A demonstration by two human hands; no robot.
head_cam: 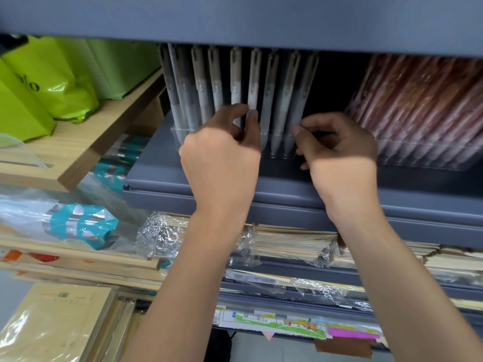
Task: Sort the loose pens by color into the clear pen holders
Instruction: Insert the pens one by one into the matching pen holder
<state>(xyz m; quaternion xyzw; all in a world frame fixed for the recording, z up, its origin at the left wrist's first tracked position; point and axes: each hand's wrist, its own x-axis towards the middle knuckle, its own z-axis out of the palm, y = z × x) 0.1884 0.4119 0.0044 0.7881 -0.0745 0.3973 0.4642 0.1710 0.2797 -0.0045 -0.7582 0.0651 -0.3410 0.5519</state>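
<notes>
Pens (pixel 285 95) look light, stiff, slick; our left hand (pixel 222 155) pinches one mid-barrel, the best hold; what our right hand (pixel 339 147) holds, we cannot tell.

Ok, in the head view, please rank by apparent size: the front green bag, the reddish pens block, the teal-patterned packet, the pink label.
1. The green bag and the reddish pens block look about alike, so I do not rank them.
2. The teal-patterned packet.
3. The pink label, the smallest.
</notes>
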